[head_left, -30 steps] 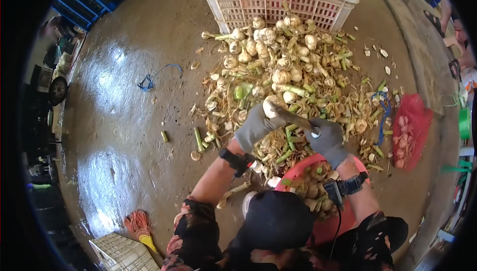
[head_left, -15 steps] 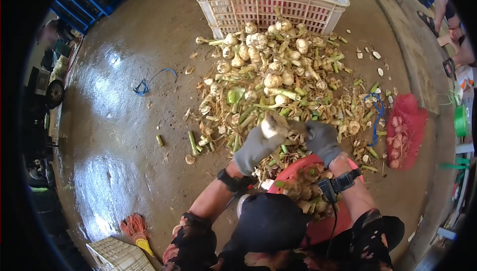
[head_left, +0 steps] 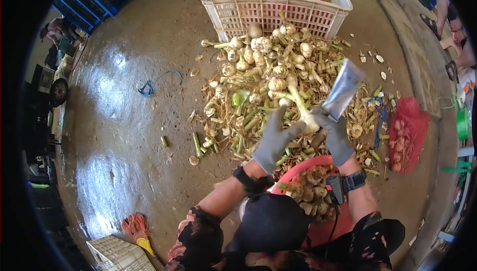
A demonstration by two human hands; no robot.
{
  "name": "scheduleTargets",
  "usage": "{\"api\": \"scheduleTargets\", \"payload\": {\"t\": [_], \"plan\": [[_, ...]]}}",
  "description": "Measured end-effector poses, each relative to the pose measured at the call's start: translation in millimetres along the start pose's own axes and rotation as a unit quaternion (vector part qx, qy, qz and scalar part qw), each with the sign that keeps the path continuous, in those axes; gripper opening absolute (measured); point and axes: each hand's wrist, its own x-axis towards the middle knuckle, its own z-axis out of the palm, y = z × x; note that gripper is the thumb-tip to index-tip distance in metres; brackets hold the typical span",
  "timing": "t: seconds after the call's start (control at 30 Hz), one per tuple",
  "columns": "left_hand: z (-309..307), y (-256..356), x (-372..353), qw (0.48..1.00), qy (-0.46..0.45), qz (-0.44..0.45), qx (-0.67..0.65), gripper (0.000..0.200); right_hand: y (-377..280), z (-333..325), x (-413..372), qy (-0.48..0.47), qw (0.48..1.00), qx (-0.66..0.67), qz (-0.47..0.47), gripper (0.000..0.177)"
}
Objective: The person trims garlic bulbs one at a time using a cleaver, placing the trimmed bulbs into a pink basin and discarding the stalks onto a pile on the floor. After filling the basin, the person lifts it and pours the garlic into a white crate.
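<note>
Both hands wear grey gloves. My right hand (head_left: 338, 139) grips a broad-bladed knife (head_left: 343, 89), its shiny blade pointing up and away over the heap. My left hand (head_left: 276, 139) is open, fingers spread, thumb toward the other hand. Between the hands is a garlic bulb with a long pale stalk (head_left: 301, 104); its lower end sits by my left thumb and right fingertips. Beyond lies a heap of garlic (head_left: 278, 69) with cut stalks and peelings. A blurred bulb (head_left: 255, 30) shows in front of the crate. Below my hands, a red basin (head_left: 303, 164) holds trimmed garlic.
A white plastic crate (head_left: 278, 15) with red net bags stands behind the heap. A red net bag (head_left: 407, 134) lies at right, near blue twine (head_left: 380, 122). A broom head (head_left: 136, 228) and another crate (head_left: 119, 253) are at lower left. Other people are at both edges.
The bulb in my left hand has left it, and that hand has opened. A blurred bulb now appears by the crate. The knife blade has swung up into view, and a stalked garlic shows between my hands.
</note>
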Motion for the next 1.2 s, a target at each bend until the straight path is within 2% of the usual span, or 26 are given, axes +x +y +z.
{"api": "scheduleTargets", "payload": {"t": [0.03, 0.07, 0.1, 0.17, 0.23, 0.27, 0.3, 0.33, 0.37, 0.4, 0.47, 0.53, 0.57, 0.6, 0.67, 0.7, 0.77, 0.8, 0.83, 0.87, 0.93, 0.97, 1.0, 1.07, 1.13, 1.2], "plan": [[-1.7, -4.3, 5.9, 0.95, -0.091, -0.157, -0.252, 0.047, -3.6, 2.8, 2.3, -0.05, 0.998, -0.03, 0.022, 0.019], [-1.6, -9.4, 7.7, 0.805, -0.169, -0.3, -0.483, 0.042, 2.2, 6.5, 3.9, -0.061, 0.995, -0.077, 0.021, 0.018], [1.2, -13.5, 9.3, 0.842, -0.105, -0.355, -0.393, 0.034, -2.3, 5.9, 6.1, -0.085, 0.976, -0.201, 0.02, 0.02], [-0.6, -33.6, 14.9, 0.906, -0.106, -0.326, -0.247, 0.033, -6.4, 1.4, 11.3, -0.115, 0.898, -0.425, -0.011, 0.022], [0.0, -40.3, 17.8, 0.951, -0.113, -0.28, -0.067, 0.032, -7.0, -7.5, 20.6, -0.121, 0.779, -0.61, -0.079, 0.022], [-0.4, -35.1, 12.5, 0.942, -0.158, -0.295, 0.016, 0.03, 0.8, -22.2, 29.4, -0.127, 0.747, -0.652, -0.017, 0.022], [-0.2, 11.8, 7.7, 0.925, -0.202, -0.307, 0.1, 0.029, 12.4, -43.4, 38.2, -0.132, 0.71, -0.691, 0.043, 0.021], [-1.6, 37.4, 9.4, 0.901, -0.241, -0.31, 0.182, 0.029, 22.7, -70.4, 43.6, -0.08, 0.712, -0.691, 0.095, 0.021], [2.7, 31.9, 2.0, 0.885, -0.336, -0.224, 0.233, 0.039, 32.1, -91.9, 42.3, -0.027, 0.712, -0.686, 0.147, 0.021], [8.1, 20.2, -9.1, 0.859, -0.434, -0.221, 0.156, 0.052, 36.4, -101.0, 37.0, -0.004, 0.759, -0.624, 0.187, 0.022], [-11.5, 45.9, -12.6, 0.86, -0.5, -0.032, 0.1, 0.062, 42.5, -117.6, 22.6, 0.052, 0.833, -0.482, 0.265, 0.023], [-15.0, 23.7, 26.9, 0.904, -0.3, -0.135, 0.274, 0.072, 29.4, -108.8, 11.9, 0.058, 0.803, -0.553, 0.212, 0.024], [-18.4, 9.9, 50.8, 0.901, -0.175, -0.175, 0.356, 0.078, 24.7, -101.8, 8.5, 0.061, 0.786, -0.587, 0.183, 0.024], [-23.4, -3.9, 75.7, 0.875, -0.011, -0.153, 0.459, 0.084, 25.6, -97.3, 6.3, 0.055, 0.803, -0.567, 0.174, 0.025], [-25.9, -31.9, 116.7, 0.876, 0.046, -0.211, 0.431, 0.079, 33.4, -93.0, 4.1, 0.042, 0.832, -0.53, 0.159, 0.028], [-28.9, -31.2, 127.2, 0.879, 0.027, -0.226, 0.42, 0.074, 52.2, -98.0, 12.1, 0.06, 0.784, -0.593, 0.175, 0.029], [-34.3, -30.4, 135.8, 0.881, -0.012, -0.258, 0.395, 0.064, 50.0, -94.7, 7.9, 0.055, 0.795, -0.589, 0.133, 0.027], [-37.0, -47.5, 126.9, 0.927, 0.057, -0.244, 0.278, 0.05, 49.4, -92.7, 5.3, 0.052, 0.802, -0.585, 0.112, 0.027], [-47.0, -49.5, 112.7, 0.963, 0.006, -0.259, 0.072, 0.049, 51.8, -96.5, 5.8, 0.064, 0.795, -0.59, 0.124, 0.025], [-56.4, -51.5, 96.0, 0.954, -0.044, -0.262, -0.136, 0.048, 54.0, -100.4, 7.1, 0.054, 0.792, -0.596, 0.122, 0.025], [-60.6, -81.2, 58.8, 0.908, -0.023, -0.247, -0.338, 0.041, 41.8, -89.8, 8.3, 0.031, 0.786, -0.605, 0.122, 0.028], [-59.7, -83.0, 45.0, 0.908, -0.076, -0.22, -0.348, 0.032, 43.8, -82.9, 8.5, -0.002, 0.831, -0.548, 0.098, 0.028], [-58.7, -84.9, 31.0, 0.905, -0.128, -0.192, -0.358, 0.024, 38.4, -67.9, 8.0, -0.029, 0.816, -0.572, 0.079, 0.027], [-42.6, -53.1, 11.6, 0.85, -0.018, -0.34, -0.402, 0.031, 17.7, -26.5, 10.2, -0.079, 0.781, -0.618, 0.032, 0.026], [-30.8, -47.8, -0.9, 0.924, -0.041, -0.299, -0.235, 0.035, 12.6, 1.6, 9.9, -0.104, 0.766, -0.634, -0.035, 0.024], [-28.2, -24.7, -3.0, 0.939, -0.102, -0.304, -0.122, 0.028, 13.4, 4.4, 16.9, -0.13, 0.76, -0.633, -0.063, 0.023]]}}
